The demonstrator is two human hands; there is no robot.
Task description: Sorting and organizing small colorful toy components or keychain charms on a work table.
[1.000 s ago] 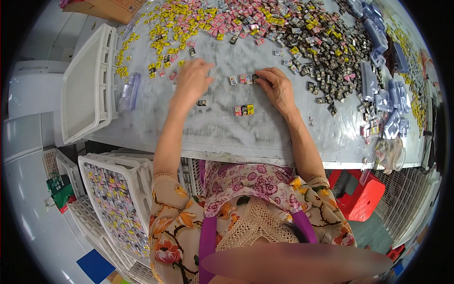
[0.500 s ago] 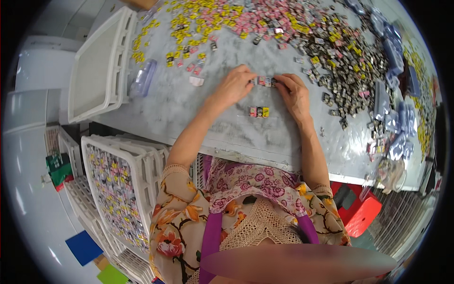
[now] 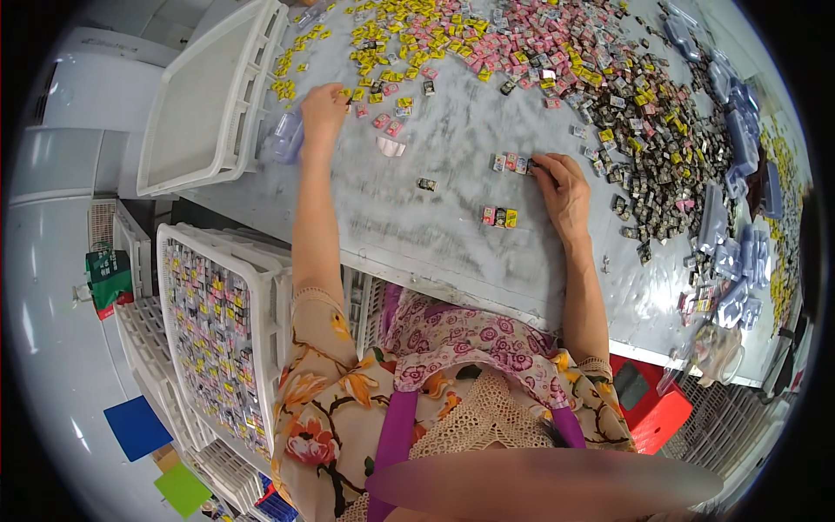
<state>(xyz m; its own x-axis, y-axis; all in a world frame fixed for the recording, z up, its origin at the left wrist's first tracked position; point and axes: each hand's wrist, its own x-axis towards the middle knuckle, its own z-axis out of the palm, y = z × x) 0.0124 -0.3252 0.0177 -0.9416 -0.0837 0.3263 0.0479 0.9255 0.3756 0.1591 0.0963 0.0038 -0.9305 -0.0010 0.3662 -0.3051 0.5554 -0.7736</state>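
Observation:
My right hand (image 3: 565, 193) pinches a small dark box at the right end of a short row of tiny printed boxes (image 3: 511, 163). Nearer to me lies a trio of boxes (image 3: 499, 217) in pink, black and yellow, side by side. My left hand (image 3: 323, 111) is stretched far out to the left, fingertips closed beside the scattered yellow boxes (image 3: 370, 61); what they hold, if anything, is too small to make out. A single black box (image 3: 426, 184) lies by itself between the hands. Several pink boxes (image 3: 388, 124) and a torn white scrap (image 3: 390, 147) are right of my left hand.
Heaps of pink boxes (image 3: 504, 39) and black boxes (image 3: 652, 130) cover the table's far and right parts. Clear plastic cases (image 3: 739, 122) line the right side. A white crate (image 3: 213, 96) leans at the left edge; a tray filled with boxes (image 3: 213, 339) stands below it.
My left hand has left the row and moved left to the yellow boxes. A single black box now lies apart on the table. My right hand stays at the row; the view has shifted slightly.

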